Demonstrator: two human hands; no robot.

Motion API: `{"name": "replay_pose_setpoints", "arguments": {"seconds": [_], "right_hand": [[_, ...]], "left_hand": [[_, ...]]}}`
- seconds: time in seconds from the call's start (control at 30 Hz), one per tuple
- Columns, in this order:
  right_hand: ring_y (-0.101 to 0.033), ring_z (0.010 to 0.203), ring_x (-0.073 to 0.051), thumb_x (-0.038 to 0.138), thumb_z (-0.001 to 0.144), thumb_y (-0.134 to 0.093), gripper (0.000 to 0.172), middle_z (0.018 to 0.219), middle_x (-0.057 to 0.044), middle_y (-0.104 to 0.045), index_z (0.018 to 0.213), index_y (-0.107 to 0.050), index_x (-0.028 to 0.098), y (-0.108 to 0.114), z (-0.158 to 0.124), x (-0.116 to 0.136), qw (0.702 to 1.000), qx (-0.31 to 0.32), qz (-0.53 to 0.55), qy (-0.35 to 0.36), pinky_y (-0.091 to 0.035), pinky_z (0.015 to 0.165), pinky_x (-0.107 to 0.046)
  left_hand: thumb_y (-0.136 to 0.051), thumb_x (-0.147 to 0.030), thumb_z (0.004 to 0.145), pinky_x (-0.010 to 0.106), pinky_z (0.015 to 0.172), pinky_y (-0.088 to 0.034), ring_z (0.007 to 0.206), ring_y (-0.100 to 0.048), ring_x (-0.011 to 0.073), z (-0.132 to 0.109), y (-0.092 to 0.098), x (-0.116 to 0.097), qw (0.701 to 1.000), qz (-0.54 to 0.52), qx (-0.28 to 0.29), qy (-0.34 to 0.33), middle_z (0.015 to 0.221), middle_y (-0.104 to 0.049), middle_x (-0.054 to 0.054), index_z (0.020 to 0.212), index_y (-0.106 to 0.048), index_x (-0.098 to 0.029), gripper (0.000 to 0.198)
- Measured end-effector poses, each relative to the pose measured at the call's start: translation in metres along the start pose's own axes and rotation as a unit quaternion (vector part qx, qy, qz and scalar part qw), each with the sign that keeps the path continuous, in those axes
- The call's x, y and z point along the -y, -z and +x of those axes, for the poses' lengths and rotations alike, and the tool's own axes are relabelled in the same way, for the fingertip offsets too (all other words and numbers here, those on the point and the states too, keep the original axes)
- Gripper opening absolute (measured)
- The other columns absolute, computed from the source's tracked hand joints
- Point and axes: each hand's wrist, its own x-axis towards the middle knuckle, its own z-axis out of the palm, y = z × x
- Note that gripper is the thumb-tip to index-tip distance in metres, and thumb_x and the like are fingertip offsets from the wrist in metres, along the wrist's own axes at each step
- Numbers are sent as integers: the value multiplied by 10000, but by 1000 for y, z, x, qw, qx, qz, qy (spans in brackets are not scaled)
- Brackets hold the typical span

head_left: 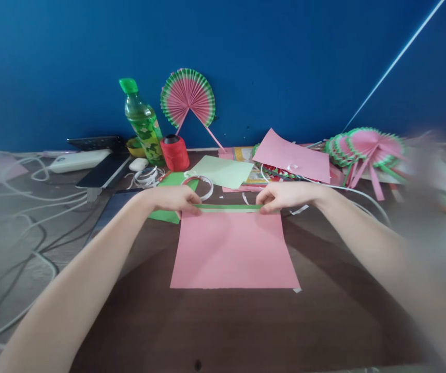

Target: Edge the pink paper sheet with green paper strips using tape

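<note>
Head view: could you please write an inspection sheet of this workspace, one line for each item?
Surface: brown wooden table, with small paper scraps on it.
Job's things: pink sheet lies flat; green strip runs along its far edge.
Clutter: green bottle, red spool, tape ring, pale green sheet, second pink sheet, pile of paper fans at the right.
Grips: left hand and right hand each pinch one end of the green strip.
Cables: white cables spread over the table's left, near a white power strip.
Surroundings: blue wall, one paper fan against it; right edge blurred.
</note>
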Motion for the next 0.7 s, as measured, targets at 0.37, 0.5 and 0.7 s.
{"name": "replay_pose_setpoints", "arguments": {"seconds": [0.37,0.5,0.7], "right_hand": [[-424,569,-96,299,729,-578,400,664,28,-541,1114,-574,188,-3,6,-6,989,-113,96,28,-331,573,-225],[-493,664,-123,349,721,-597,306,791,-23,-591,960,-597,157,-1,11,-13,963,-248,103,17,-366,623,-244],[-460,587,-124,240,722,-592,213,679,-2,-549,906,-647,147,-7,24,-23,889,-455,49,-20,-353,596,-264]], "left_hand": [[-571,-444,701,241,606,-468,739,-609,177,-3,9,9,995,-15,-94,44,910,-624,67,1074,-548,-147,477],[-579,-411,717,264,639,-495,711,-604,164,2,10,17,980,-63,-188,-6,832,-621,43,986,-574,-144,379],[-608,-295,705,302,678,-508,713,-639,189,16,2,28,926,-176,-333,-32,763,-661,35,936,-618,-161,267]]}}
